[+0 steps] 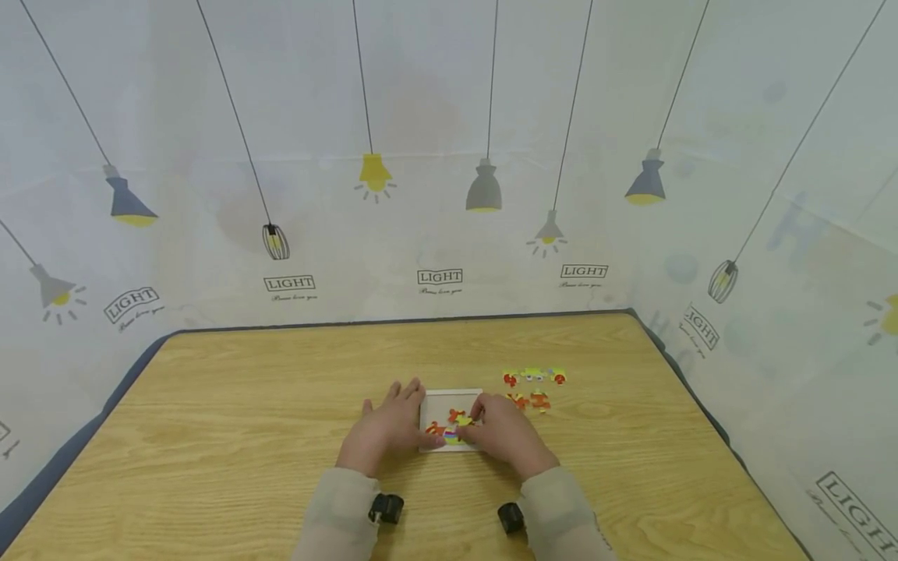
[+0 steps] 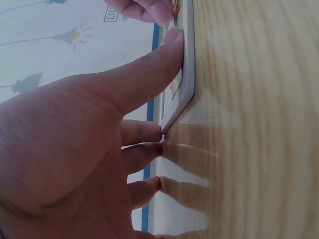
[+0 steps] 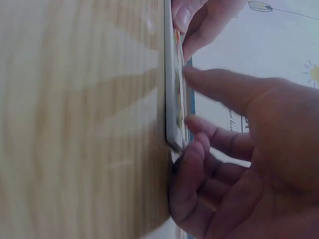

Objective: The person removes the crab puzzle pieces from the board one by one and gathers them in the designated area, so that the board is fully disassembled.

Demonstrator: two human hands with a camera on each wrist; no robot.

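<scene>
Our spread left hand [image 1: 388, 425] likely steadies the tray [image 1: 451, 392]; we cannot tell if our right hand [image 1: 507, 433] pinches the yellow piece [image 1: 464, 421].

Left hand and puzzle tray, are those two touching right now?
Touching: in the left wrist view, the left hand rests its thumb on the puzzle tray.
</scene>
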